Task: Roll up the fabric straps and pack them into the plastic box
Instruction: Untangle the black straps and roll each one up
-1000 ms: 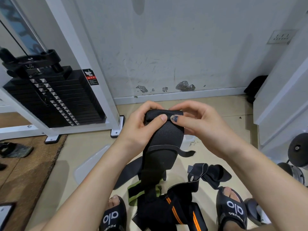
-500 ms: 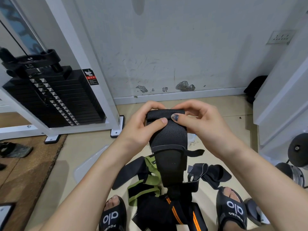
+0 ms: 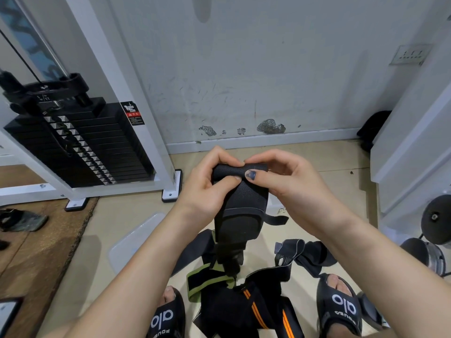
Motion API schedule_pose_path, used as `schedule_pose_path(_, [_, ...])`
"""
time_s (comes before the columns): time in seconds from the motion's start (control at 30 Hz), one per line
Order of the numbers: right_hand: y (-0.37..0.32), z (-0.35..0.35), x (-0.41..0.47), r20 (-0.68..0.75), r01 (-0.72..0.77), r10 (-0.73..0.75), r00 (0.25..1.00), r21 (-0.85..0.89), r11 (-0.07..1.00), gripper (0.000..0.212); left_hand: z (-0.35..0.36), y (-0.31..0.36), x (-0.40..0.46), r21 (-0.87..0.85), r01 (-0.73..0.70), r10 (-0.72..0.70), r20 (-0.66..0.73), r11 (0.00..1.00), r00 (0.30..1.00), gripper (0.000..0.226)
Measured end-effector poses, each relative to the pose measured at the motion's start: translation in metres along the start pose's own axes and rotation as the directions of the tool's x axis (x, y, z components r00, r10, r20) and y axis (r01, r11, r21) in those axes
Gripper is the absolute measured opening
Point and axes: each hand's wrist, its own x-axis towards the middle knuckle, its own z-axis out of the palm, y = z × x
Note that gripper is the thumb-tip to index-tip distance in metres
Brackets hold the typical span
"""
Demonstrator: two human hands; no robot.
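Observation:
I hold a black fabric strap [image 3: 244,206] up in front of me, its top end curled into a small roll. My left hand [image 3: 210,189] pinches the roll's left side with thumb over it. My right hand [image 3: 283,181] pinches the right side, thumb on the fabric. The strap's tail hangs down to a pile of straps [image 3: 244,301] on the floor: black ones, one with green edging, others with orange stripes. A clear plastic lid [image 3: 136,240] lies on the floor at left; the plastic box [image 3: 274,206] is mostly hidden behind my hands.
A white cable machine frame [image 3: 146,132] with a black weight stack [image 3: 80,147] stands at the left. A white wall runs behind. White furniture [image 3: 415,167] and dumbbells [image 3: 429,254] are at the right. My feet in black slides [image 3: 341,308] flank the pile.
The strap has been rolled further and pulled upward; its hanging tail has shortened and lifted off the pile, uncovering the green-edged strap. Both hands stay on the roll.

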Motion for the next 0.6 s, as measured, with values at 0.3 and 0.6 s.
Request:
schedule_pose_path(0.3, [-0.0045,0.0005,-0.0011,-0.034,0.067,-0.067,0.997,0.016,0.998,0.024,-0.003,0.004,-0.0001,-0.094,0.17,-0.163,0.084,0.981,0.983,0.02])
schedule_pose_path(0.6, [-0.0078,-0.0018,-0.0024,-0.041,0.073,-0.075,0.996,-0.044,0.996,0.029,0.0027,0.0039,0.0037,-0.164,0.164,-0.164,0.018,0.973,0.986,0.003])
